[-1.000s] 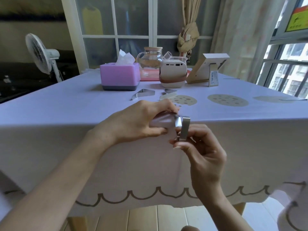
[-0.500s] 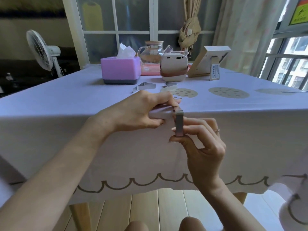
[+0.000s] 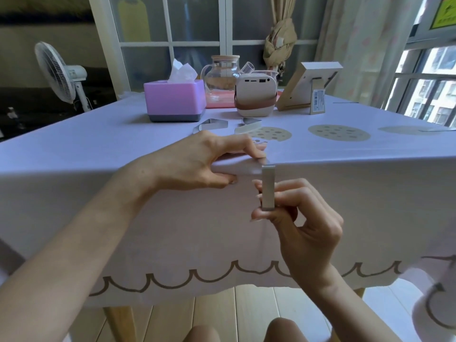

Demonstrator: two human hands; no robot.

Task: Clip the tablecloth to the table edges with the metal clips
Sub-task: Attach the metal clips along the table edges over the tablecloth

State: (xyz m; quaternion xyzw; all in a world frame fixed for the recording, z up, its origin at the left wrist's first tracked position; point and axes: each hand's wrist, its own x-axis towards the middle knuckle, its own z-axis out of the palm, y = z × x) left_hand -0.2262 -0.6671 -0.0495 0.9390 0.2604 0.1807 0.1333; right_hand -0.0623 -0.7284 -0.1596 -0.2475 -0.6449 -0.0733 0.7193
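A lilac tablecloth (image 3: 98,154) covers the table and hangs over the near edge, with a brown scallop line along its hem. My left hand (image 3: 197,164) grips the cloth at the near edge, fingers on top and thumb under the fold. Right beside it, a metal clip (image 3: 268,187) stands upright against the hanging cloth, its top at the table edge. My right hand (image 3: 301,225) pinches the clip's lower end. Two more metal clips (image 3: 209,125) (image 3: 248,125) lie loose on the tabletop beyond my left hand.
At the back of the table stand a purple tissue box (image 3: 174,99), a glass teapot (image 3: 222,79), a small white device with a brown band (image 3: 255,96) and a photo frame (image 3: 308,87). A fan (image 3: 55,70) stands off to the left. My knees show below.
The clip has turned from slanted to upright and its top now sits at the table edge. My right hand slid lower on it. The left hand keeps its hold on the cloth.
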